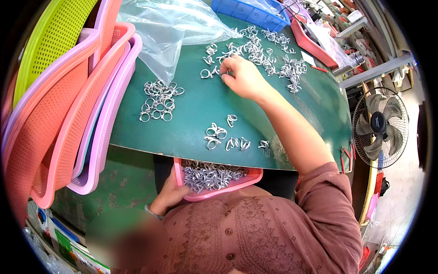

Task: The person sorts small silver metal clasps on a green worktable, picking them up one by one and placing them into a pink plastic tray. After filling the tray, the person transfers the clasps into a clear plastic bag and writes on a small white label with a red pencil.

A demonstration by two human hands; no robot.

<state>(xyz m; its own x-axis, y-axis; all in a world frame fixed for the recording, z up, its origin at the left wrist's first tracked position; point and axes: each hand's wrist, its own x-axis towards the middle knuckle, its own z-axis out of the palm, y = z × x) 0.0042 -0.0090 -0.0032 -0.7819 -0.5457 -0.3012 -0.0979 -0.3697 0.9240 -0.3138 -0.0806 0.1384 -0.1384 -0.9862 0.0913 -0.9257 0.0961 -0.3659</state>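
My right hand (244, 77) reaches over the green table, thumb and fingers pinched on a silver ring clamp (216, 71) at the fingertips, partly hidden. Beyond it spreads a loose heap of similar metal clamps (255, 51). A tighter cluster of them (158, 101) lies to the left. Several more (216, 131) sit near the table's front edge. Below that edge, my left hand (172, 192) grips the left side of a pink basket (226, 193) on my lap. Many silver clamps (212, 177) fill the basket.
Stacked plastic baskets in orange, purple and lime (59, 105) rise at the left. A clear plastic bag (171, 34) covers the far left of the table. At the back stand a blue crate (251, 13) and a pink tray (312, 43). A fan (379, 122) and red-handled pliers (343, 160) are right.
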